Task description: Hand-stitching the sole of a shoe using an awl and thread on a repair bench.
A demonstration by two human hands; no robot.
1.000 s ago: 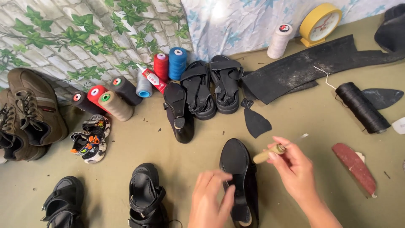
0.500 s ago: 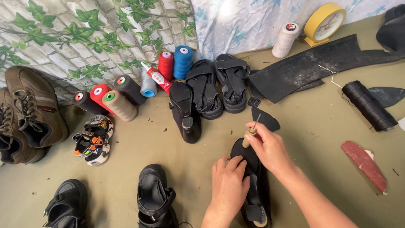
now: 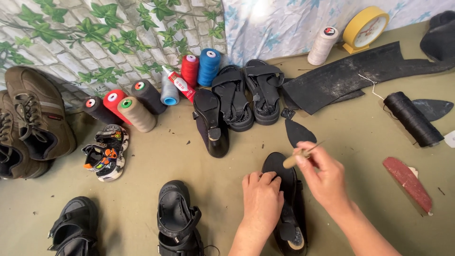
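1. Far left of both hands, brown shoes (image 3: 40, 121) lie by a small colourful child's shoe (image 3: 105, 150).
2. Up and left of the left hand, thread spools (image 3: 137, 114) lean by the wall.
3. Just left of the left hand lies a black sandal (image 3: 176, 215).
4. The left hand (image 3: 262, 201) presses flat, fingers curled over the edge of a black shoe (image 3: 286, 204), which lies between the hands.
5. The right hand (image 3: 326, 176) pinches a wooden-handled awl (image 3: 297, 157) above the shoe's toe.
6. Right of the right hand lies a red sanding strip (image 3: 407, 182); further up, a roll of black cord (image 3: 412, 118).
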